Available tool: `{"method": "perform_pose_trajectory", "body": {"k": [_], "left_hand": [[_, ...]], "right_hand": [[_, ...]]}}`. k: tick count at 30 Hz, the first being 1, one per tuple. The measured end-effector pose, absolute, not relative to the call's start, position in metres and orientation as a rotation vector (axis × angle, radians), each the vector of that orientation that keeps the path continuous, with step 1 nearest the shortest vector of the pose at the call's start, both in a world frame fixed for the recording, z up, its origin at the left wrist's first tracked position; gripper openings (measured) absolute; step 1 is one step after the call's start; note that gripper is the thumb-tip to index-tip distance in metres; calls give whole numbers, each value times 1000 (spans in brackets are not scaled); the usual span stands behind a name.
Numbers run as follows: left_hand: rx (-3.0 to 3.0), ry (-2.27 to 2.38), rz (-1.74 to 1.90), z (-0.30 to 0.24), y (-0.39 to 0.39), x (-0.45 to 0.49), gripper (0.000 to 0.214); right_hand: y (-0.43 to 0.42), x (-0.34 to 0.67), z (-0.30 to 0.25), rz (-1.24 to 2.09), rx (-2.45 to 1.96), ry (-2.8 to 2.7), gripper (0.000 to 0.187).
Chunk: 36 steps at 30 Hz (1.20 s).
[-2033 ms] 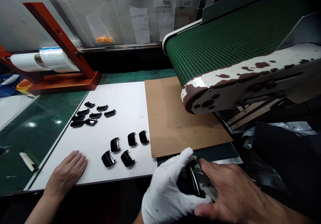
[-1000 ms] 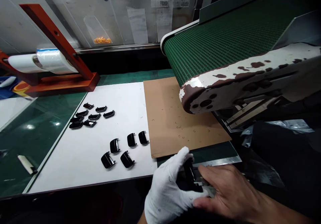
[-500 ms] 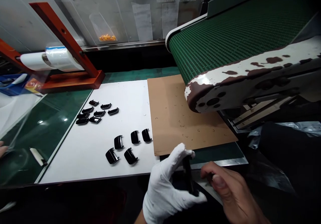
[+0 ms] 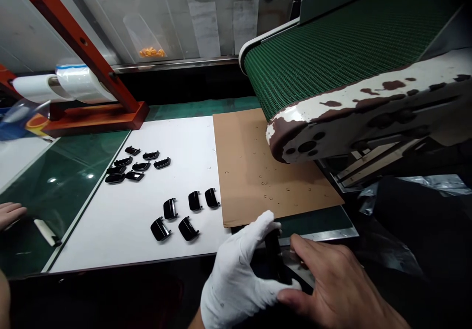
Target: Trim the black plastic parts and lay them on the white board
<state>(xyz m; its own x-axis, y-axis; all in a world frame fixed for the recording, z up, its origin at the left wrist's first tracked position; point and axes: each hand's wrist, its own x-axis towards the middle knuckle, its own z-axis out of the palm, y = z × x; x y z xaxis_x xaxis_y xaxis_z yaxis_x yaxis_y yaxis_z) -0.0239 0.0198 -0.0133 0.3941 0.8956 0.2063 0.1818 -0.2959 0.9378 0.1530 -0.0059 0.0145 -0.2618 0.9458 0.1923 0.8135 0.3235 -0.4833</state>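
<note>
My left hand (image 4: 239, 270), in a white glove, grips a glossy black plastic part (image 4: 275, 255) between thumb and fingertips, just off the table's front edge. My bare right hand (image 4: 328, 280) is close against its right side. The right thumb reaches to the part's lower end, by the gloved thumb, while the index finger is bent near its upper half. A small object seems to sit in the curled right fingers, but I cannot make it out. Similar black parts lie on the white sheet (image 4: 188, 171): a near group (image 4: 189, 229) and a far-left cluster (image 4: 141, 166).
A brown cardboard sheet (image 4: 243, 171) carries small curled scraps. Above its right side juts the green conveyor belt (image 4: 332, 58). An orange stand (image 4: 84, 44) with film rolls (image 4: 84, 84) is at back left. Another person's hand (image 4: 11, 214) rests near a white-handled tool (image 4: 46, 232).
My right hand has come left against the black part, its thumb now apart from the index finger. The view has shifted slightly. The other person's hand reaches farther in from the left.
</note>
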Motion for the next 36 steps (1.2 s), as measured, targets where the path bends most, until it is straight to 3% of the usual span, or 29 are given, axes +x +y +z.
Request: {"method": "perform_pose_trajectory", "body": {"k": [12, 19, 27, 36], "left_hand": [[1902, 983, 931, -15, 23, -28, 80], [1822, 1047, 934, -9, 22, -21, 82], [2089, 1181, 980, -17, 33, -39, 79], [2382, 1467, 356, -43, 62, -80, 74]], "right_hand": [[-8, 154, -1, 425, -1556, -2166, 68], [-5, 155, -1, 1131, -1404, -1902, 70], [-12, 158, -18, 1318, -1482, -1341, 50], [-12, 165, -39, 1448, -1522, -1213, 59]]}}
